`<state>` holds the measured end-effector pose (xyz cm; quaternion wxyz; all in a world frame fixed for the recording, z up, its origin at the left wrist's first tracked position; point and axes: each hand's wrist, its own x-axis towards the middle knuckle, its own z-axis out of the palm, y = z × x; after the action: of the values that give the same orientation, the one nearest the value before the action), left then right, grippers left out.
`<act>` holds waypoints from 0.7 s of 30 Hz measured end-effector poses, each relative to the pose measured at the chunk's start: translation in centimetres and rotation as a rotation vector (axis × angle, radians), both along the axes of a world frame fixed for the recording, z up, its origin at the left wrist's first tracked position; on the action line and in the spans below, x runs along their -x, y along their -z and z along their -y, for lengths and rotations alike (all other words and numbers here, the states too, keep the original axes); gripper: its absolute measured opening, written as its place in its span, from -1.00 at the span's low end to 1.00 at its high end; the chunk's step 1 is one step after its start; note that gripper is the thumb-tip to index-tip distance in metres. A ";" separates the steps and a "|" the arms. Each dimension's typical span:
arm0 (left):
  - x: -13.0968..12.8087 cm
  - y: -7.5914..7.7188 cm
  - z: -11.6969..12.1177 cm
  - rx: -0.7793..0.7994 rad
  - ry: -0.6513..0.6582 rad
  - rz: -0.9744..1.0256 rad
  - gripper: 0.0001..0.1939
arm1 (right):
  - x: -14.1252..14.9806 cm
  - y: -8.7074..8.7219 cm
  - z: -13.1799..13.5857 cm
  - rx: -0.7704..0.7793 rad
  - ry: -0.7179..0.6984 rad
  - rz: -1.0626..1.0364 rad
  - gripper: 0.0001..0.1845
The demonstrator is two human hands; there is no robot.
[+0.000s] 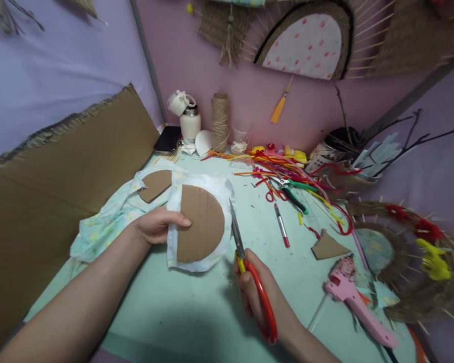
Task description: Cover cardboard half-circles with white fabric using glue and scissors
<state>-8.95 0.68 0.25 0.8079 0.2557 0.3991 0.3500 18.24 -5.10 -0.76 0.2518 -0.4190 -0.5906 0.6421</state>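
My left hand [157,225] pinches the left edge of a brown cardboard half-circle [200,224] and the white fabric [215,189] under it, thumb on top. My right hand [255,292] grips red-handled scissors [249,275]; their blades point away from me along the fabric's right edge. A second, smaller cardboard piece [155,184] lies on pale patterned cloth [106,222] just behind my left hand.
A large cardboard sheet [60,166] leans at the left. A pink glue gun [353,300], a red pen [282,225], a cardboard triangle [329,247], pipe cleaners [287,171], a twine spool [220,121], a bottle [189,121] and a woven wreath [419,252] crowd the right and back.
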 end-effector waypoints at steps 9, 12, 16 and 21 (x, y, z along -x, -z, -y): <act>-0.6 -0.6 -0.6 -0.009 -0.042 0.011 -0.46 | 0.3 0.8 -0.3 0.016 0.103 0.050 -0.46; -0.8 -0.9 -0.6 -0.012 -0.068 0.027 -0.50 | 0.4 0.7 -0.2 -0.001 0.119 0.055 -0.47; -0.7 -0.9 -0.4 -0.002 -0.054 -0.004 -0.52 | 0.3 0.0 -0.1 -0.034 0.082 0.043 -0.49; -0.2 -0.4 -0.3 0.011 0.006 -0.037 -0.53 | 0.0 -0.3 -0.1 -0.048 0.022 0.027 -0.49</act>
<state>-8.71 1.01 0.69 0.8029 0.2588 0.4150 0.3409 18.25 -5.02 -0.50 0.2606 -0.4280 -0.6044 0.6193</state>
